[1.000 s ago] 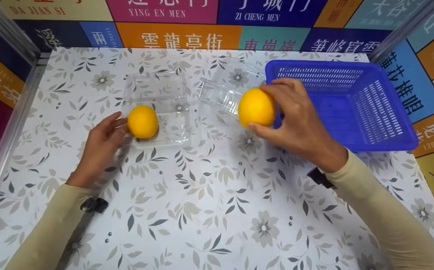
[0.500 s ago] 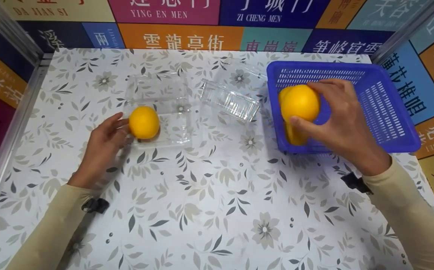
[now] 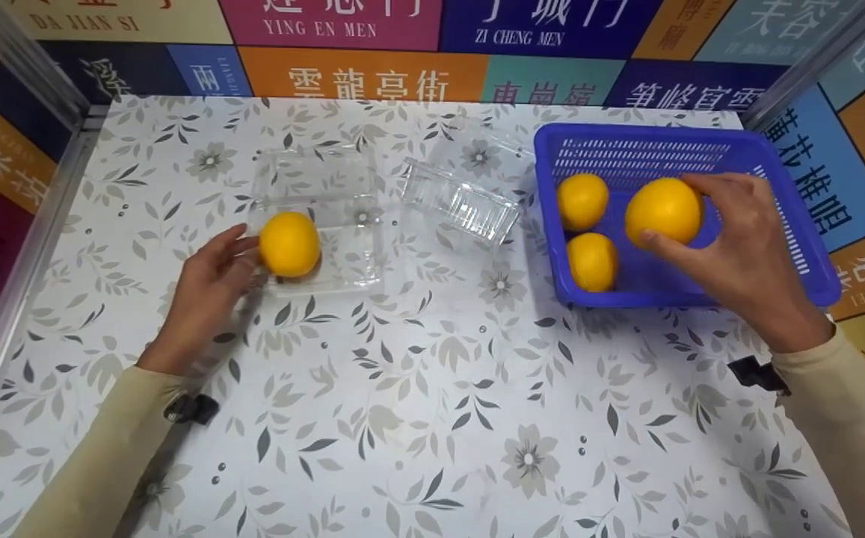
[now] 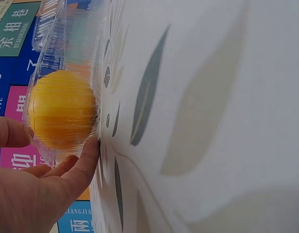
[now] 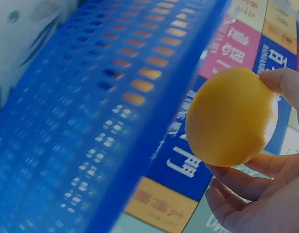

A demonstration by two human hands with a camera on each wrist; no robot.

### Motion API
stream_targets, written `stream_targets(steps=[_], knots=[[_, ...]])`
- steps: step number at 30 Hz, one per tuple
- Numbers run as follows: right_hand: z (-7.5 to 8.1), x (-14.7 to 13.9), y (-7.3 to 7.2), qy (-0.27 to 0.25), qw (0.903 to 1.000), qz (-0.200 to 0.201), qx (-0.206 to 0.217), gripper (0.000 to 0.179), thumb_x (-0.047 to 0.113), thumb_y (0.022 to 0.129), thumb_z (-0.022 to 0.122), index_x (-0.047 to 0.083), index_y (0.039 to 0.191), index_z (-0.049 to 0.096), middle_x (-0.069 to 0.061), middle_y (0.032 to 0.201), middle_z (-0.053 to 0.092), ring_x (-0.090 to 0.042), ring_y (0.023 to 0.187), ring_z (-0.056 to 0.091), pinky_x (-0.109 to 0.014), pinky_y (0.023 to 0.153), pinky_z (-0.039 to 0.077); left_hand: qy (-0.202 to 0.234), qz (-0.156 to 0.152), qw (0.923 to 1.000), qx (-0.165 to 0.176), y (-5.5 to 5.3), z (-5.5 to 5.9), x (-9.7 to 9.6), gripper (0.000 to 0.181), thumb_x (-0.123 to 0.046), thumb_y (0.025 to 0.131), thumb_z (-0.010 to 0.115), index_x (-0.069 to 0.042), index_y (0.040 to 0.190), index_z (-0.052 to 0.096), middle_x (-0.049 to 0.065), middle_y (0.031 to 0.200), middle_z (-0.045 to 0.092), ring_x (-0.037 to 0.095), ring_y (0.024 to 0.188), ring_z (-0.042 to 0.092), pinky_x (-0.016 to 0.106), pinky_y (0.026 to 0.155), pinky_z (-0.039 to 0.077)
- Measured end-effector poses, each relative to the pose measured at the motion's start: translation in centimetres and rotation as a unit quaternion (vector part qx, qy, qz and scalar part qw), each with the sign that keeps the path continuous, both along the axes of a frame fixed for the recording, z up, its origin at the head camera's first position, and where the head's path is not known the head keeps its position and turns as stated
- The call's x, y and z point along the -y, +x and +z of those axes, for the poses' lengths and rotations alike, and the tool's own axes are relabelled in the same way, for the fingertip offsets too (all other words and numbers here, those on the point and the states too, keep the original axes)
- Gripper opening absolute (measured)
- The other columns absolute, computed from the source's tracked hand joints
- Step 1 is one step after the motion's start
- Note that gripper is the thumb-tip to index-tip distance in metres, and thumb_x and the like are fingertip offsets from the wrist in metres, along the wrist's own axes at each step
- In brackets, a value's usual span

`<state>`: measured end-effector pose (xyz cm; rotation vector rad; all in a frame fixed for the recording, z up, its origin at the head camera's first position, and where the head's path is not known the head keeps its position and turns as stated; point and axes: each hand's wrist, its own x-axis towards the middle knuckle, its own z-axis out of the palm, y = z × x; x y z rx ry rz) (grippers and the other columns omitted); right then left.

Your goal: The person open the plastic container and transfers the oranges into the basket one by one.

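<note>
Over the blue plastic basket (image 3: 686,133), my right hand (image 3: 746,254) holds an orange (image 3: 662,213) between thumb and fingers. The right wrist view shows this orange (image 5: 232,116) up close beside the basket's slotted wall (image 5: 106,116). Two more oranges, a rear one (image 3: 582,202) and a front one (image 3: 592,261), lie at the basket's left side. My left hand (image 3: 208,284) rests its fingers against the left end of a clear plastic clamshell box (image 3: 350,261). One orange (image 3: 289,244) sits inside that box; the left wrist view shows it through the ribbed wall.
A second clear plastic clamshell box (image 3: 462,202), lying askew with its lid folded back, stands between the first box and the basket. The table (image 3: 402,448) has a floral cover. Printed panels (image 3: 365,71) wall the back and both sides.
My right hand has carried its orange rightward from above the second clear box to over the basket, uncovering the two oranges there. The left hand stays at its box.
</note>
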<state>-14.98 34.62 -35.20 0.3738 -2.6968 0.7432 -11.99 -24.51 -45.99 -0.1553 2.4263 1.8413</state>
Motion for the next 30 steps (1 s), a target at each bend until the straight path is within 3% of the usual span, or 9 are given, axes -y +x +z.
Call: stream_targets(steps=[12,19,30], knots=[[-2.3,-3.4,-0.5,0.037,0.9921,-0.05,0.109,0.078,0.041,0.094,0.088,-0.005,0.151,0.06,-0.031,0.144,0.058,-0.048,0.133,0.038,-0.063,0.095,0.038,0.005,0.001,0.9999,0.013,-0.1,-0.1,0.0,0.062,-0.017,0.115,0.051,-0.006,0.173,0.031,0.016,0.165,0.053,0.021,0.131,0.062,0.019,0.1,0.056],[-3.6,-4.2,-0.9,0.045,0.9903,-0.025,0.129,0.078,0.042,0.092,0.089,-0.01,0.144,0.063,-0.034,0.135,0.064,-0.051,0.127,0.042,-0.061,0.092,0.037,-0.003,-0.006,1.0,0.003,-0.1,0.0,-0.1,0.062,-0.017,0.115,0.051,-0.004,0.173,0.031,0.016,0.163,0.054,0.02,0.128,0.064,0.019,0.101,0.056],[-3.7,-3.9,-1.4,0.066,0.9799,-0.003,0.188,0.083,0.049,0.094,0.086,-0.012,0.144,0.061,-0.036,0.135,0.062,-0.054,0.13,0.042,-0.072,0.101,0.038,0.0,-0.002,1.0,0.001,0.0,-0.1,0.0,0.062,-0.017,0.115,0.052,-0.003,0.172,0.032,0.018,0.163,0.054,0.019,0.127,0.064,0.019,0.1,0.057]])
